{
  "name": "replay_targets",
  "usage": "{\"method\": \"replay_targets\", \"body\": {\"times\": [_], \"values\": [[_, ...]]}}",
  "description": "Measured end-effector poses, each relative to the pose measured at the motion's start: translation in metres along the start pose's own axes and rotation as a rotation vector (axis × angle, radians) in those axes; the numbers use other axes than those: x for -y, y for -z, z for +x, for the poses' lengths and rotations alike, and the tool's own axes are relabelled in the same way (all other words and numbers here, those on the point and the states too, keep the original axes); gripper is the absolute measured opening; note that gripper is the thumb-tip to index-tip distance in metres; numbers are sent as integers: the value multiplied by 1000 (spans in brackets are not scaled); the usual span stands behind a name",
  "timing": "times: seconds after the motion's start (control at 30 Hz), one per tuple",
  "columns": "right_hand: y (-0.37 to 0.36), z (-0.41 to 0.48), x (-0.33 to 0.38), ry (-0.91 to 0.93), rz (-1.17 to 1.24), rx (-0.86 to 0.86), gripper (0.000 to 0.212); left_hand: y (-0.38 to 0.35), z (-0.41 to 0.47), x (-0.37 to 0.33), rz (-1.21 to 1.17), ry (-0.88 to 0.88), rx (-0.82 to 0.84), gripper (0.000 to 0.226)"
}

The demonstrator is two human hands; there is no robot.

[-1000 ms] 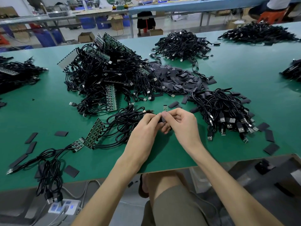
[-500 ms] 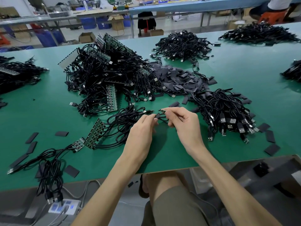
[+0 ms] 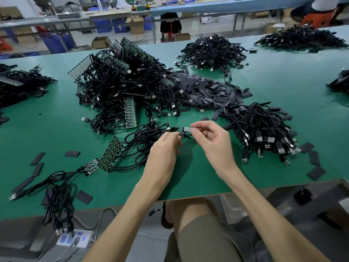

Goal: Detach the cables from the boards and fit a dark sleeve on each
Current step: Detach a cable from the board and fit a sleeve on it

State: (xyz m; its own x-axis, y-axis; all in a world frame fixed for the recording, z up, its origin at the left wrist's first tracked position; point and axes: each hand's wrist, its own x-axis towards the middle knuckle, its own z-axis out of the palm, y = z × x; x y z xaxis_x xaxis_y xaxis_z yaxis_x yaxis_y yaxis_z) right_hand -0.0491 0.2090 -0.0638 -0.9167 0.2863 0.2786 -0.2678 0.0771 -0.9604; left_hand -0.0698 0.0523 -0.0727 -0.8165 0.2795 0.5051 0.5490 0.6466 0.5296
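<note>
Green desk (image 3: pixel 56 133): left grip (image 3: pixel 162 148) pinches cable end (image 3: pixel 181 133), right grip (image 3: pixel 213 142) pinches what may be a board (image 3: pixel 187 129), ready for detaching.

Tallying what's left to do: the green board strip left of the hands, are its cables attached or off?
Attached. A row of black cables leaves the board strip along its right edge.

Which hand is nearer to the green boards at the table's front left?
Left. The left hand lies just right of the green boards; the right hand is farther right, beyond it.
</note>
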Motion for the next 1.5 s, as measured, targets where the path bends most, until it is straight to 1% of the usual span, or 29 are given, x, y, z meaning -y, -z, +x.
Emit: {"method": "replay_targets", "body": {"times": [0.1, 0.2, 0.3, 0.6, 0.7, 0.93, 1.03, 1.23, 1.33, 1.43, 1.5], "values": [[1, 0, -1, 15, 2, -12, 9, 0, 0, -1, 3, 0, -5, 25], [2, 0, -1, 9, -3, -46, 8, 1, 0, 0, 22, 15, -11, 20], [1, 0, -1, 4, -29, -30, 8, 1, 0, -1, 31, 24, -1, 18], [2, -2, 0, 55, -123, -41, 8, 6, -1, -12, 26, 30, -27, 30], [3, -3, 2, 75, -138, -26, 11, 8, -2, -15, 41, 38, -14, 34], [0, -3, 3, 112, -232, 36, 9, 10, -3, -13, 70, 87, -7, 39], [0, -3, 1, 122, -279, 64, 11, 10, -3, -11, 54, 79, -6, 35], [1, -2, 2, 97, -251, 73, 13, 10, -2, -7, -57, 112, 22, 31], [0, -3, 2, 88, -254, 108, 12, 9, -5, -9, 20, 38, 11, 32], [-1, -4, 2, 93, -247, 94, 13, 9, -5, -9, -26, 61, 37, 28], [0, -4, 2, 61, -227, 90, 16, 9, -4, -12, -4, 31, 82, 30]]}}
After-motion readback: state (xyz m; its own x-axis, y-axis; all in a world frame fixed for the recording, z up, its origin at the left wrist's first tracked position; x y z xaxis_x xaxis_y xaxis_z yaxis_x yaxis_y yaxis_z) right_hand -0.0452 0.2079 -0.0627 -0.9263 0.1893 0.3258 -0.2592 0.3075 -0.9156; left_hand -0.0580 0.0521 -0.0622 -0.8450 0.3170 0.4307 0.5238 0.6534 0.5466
